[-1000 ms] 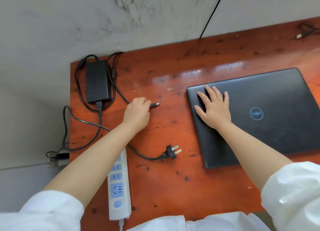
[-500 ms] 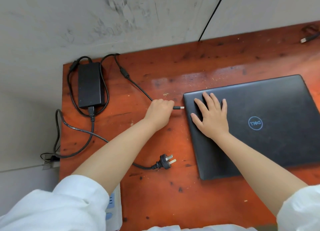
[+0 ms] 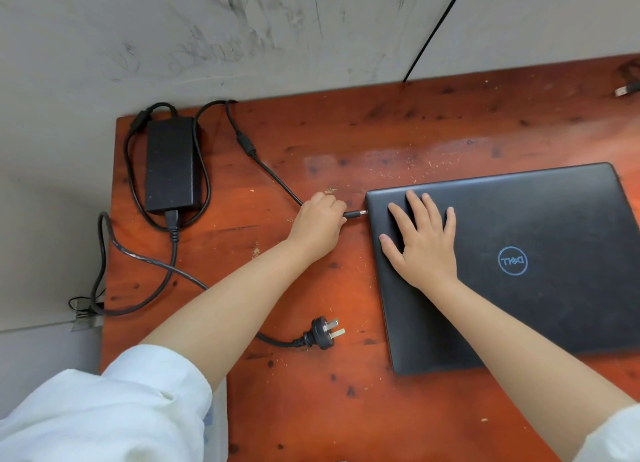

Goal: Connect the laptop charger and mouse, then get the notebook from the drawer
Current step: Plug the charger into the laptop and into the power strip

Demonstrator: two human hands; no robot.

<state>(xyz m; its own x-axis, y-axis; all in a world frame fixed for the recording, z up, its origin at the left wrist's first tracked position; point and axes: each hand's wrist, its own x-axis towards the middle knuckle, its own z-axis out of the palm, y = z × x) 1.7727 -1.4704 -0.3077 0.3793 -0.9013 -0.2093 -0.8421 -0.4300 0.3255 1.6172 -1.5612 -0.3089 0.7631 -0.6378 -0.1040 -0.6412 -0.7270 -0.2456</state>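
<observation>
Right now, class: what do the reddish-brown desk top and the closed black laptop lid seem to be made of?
Reddish-brown desk top: probably varnished wood; dark knots, grain streaks and a glossy sheen show.
Closed black laptop lid: apparently matte plastic, possibly coated metal; dull, even surface with faint smudges.

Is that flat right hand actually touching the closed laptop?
Touching. The head view shows the right hand lying palm-down, fingers spread, on the laptop lid.

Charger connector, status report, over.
Left hand pinching charger connector, tip at laptop left edge. Right hand flat on lid. Wall plug loose on desk. Path clear.
</observation>
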